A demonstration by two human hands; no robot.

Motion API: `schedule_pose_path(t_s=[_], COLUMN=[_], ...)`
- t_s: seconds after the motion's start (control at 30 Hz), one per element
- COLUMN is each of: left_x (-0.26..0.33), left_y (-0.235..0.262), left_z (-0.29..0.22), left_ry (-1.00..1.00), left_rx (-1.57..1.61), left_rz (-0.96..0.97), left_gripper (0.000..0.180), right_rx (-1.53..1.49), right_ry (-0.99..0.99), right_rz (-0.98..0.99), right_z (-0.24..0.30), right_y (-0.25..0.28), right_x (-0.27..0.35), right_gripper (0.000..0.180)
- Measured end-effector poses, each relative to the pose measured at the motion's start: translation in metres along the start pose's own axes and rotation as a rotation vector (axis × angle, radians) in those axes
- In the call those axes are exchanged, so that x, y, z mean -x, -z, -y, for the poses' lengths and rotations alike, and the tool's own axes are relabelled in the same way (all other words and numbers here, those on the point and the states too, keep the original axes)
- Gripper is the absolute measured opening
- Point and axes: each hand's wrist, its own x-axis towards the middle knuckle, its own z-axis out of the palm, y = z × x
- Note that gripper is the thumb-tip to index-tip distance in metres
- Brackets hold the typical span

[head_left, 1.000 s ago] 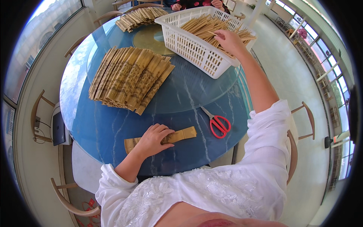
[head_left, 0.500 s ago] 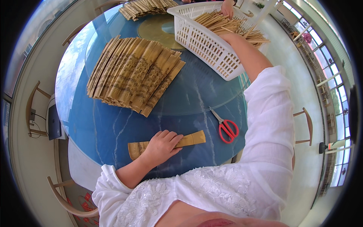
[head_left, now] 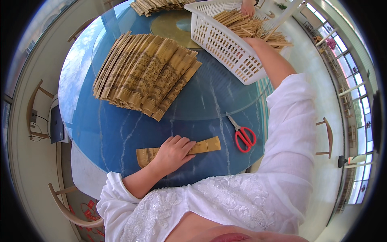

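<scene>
My left hand (head_left: 172, 155) lies closed over a narrow brown printed paper sleeve (head_left: 208, 146) near the front of the blue marbled table (head_left: 189, 129). Both ends of the sleeve stick out past the fingers. My right forearm (head_left: 272, 60) reaches over the near side of a white slotted plastic basket (head_left: 219, 44). That hand is hidden inside the basket, so its fingers do not show. Thin wooden sticks, like chopsticks, (head_left: 238, 25) fill the basket in a loose heap. Another person's hand (head_left: 248, 7) rests on the sticks from the far side.
A broad fanned pile of similar brown sleeves (head_left: 145, 72) lies on the glass turntable, left of the basket. A second pile (head_left: 157, 5) lies farther back. Red-handled scissors (head_left: 245, 139) lie right of my left hand. Wooden chairs (head_left: 68, 205) stand around the table.
The whole view has shifted slightly. My left hand stays on the sleeve, and my right arm still reaches into the basket. The other person's hand is slightly higher in the picture.
</scene>
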Motion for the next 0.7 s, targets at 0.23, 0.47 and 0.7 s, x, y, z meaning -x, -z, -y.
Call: schedule_pose_path(t_s=[0.23, 0.47, 0.7], left_x=[0.003, 0.003, -0.006], left_y=[0.002, 0.001, 0.008], left_z=[0.001, -0.002, -0.003], left_ry=[-0.017, -0.038, -0.026], left_rx=[0.007, 0.031, 0.072], left_rz=[-0.028, -0.065, -0.385], left_gripper=[0.046, 0.046, 0.046], right_rx=[0.380, -0.203, -1.058], right_ry=[0.334, 0.585, 1.171], right_rz=[-0.558, -1.181, -1.053], right_z=[0.011, 0.028, 0.074], right_y=[0.015, 0.018, -0.054], right_x=[0.033, 0.149, 0.300], right_gripper=[0.029, 0.034, 0.021])
